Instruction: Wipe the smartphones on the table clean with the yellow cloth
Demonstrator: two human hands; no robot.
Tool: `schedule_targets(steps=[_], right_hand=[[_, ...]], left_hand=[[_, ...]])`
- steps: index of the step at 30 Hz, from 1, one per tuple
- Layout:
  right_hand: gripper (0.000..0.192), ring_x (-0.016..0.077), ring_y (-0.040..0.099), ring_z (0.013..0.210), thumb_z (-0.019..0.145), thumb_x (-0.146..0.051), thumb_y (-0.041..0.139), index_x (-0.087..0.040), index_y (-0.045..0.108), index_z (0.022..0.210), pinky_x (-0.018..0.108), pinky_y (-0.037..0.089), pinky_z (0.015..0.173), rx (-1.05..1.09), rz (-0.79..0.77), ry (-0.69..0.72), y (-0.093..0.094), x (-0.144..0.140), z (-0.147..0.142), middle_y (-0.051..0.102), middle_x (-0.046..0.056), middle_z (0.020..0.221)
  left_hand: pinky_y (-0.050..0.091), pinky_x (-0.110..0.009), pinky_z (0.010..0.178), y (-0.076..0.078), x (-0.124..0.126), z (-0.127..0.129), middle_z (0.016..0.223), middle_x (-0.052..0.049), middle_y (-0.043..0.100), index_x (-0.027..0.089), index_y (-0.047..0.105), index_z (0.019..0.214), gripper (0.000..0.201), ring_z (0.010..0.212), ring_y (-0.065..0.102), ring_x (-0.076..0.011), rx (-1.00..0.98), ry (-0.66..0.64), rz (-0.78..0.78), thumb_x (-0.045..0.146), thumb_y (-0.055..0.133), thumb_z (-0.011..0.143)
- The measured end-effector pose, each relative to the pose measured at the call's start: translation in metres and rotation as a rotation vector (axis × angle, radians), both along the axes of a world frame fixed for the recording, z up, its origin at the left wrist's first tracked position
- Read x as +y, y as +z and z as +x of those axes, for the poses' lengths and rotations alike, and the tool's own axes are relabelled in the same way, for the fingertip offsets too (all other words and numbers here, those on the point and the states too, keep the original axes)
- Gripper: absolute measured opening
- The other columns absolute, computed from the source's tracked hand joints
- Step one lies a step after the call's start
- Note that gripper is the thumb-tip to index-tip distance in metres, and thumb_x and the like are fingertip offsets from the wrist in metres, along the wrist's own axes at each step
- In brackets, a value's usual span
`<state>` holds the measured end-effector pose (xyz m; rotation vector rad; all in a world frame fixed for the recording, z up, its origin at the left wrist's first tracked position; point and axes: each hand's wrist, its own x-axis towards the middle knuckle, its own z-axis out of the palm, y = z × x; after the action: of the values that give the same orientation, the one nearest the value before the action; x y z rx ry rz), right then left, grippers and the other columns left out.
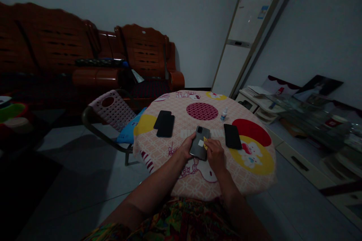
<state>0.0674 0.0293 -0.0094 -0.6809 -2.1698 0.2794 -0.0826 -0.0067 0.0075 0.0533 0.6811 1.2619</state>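
Note:
A grey smartphone (198,151) lies back up near the middle of the table, its camera block at the far end and a white square label on its back. My left hand (187,147) grips the phone's left edge. Pinched in the fingers of my right hand (215,154) is a small yellow cloth (205,142), which touches the phone's right side. To the right rests a black phone (232,136), apart from my hand. On the left, two dark flat phone-like slabs (165,125) overlap. Beyond the grey phone stands a small spray bottle (224,114) with a white top.
A patterned cloth covers the round table (181,180). Left of it is a woven chair (113,111) with a blue package (128,130). Wooden sofas (144,51) line the wall. At right stand a tall white air conditioner (240,34) and a low cabinet (294,158) with a glass top.

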Motion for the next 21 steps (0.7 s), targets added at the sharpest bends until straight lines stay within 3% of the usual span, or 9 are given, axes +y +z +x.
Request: schedule_targets(steps=[6,11,16,21], right_hand=[[0.035,0.0219,0.056,0.096,0.081,-0.002,0.043,-0.018,0.07,0.096,0.038,0.05,0.084,0.03,0.012,-0.016,0.006,0.005,-0.003,0.068,0.009,0.1],[0.034,0.0214,0.056,0.096,0.081,-0.003,0.044,-0.019,0.069,0.097,0.038,0.05,0.085,0.039,0.027,0.047,-0.002,-0.017,0.007,0.067,0.008,0.1],[0.033,0.0217,0.057,0.099,0.084,-0.005,0.044,-0.019,0.068,0.101,0.039,0.05,0.086,0.028,0.043,0.128,-0.005,-0.039,0.018,0.067,0.009,0.103],[0.031,0.0215,0.057,0.098,0.084,-0.005,0.045,-0.019,0.068,0.1,0.04,0.05,0.087,0.028,0.029,0.137,-0.003,-0.026,0.014,0.067,0.009,0.104]], left_hand=[[0.051,-0.031,0.065,-0.009,0.003,-0.003,0.07,-0.009,0.069,0.006,0.063,0.104,0.046,0.057,0.064,-0.0203,-0.014,-0.025,0.038,0.045,0.041,0.094],[0.05,-0.033,0.072,-0.019,0.005,-0.004,0.084,-0.015,0.07,0.001,0.058,0.116,0.058,0.068,0.066,-0.023,-0.102,-0.074,0.138,0.05,0.038,0.093],[0.049,-0.037,0.079,-0.018,0.001,-0.002,0.099,-0.021,0.068,0.0,0.052,0.125,0.063,0.084,0.067,-0.0271,-0.156,-0.153,0.266,0.052,0.035,0.093],[0.049,-0.037,0.079,-0.017,0.002,-0.002,0.101,-0.021,0.068,0.0,0.05,0.129,0.065,0.082,0.067,-0.0267,-0.135,-0.118,0.237,0.052,0.033,0.094]])
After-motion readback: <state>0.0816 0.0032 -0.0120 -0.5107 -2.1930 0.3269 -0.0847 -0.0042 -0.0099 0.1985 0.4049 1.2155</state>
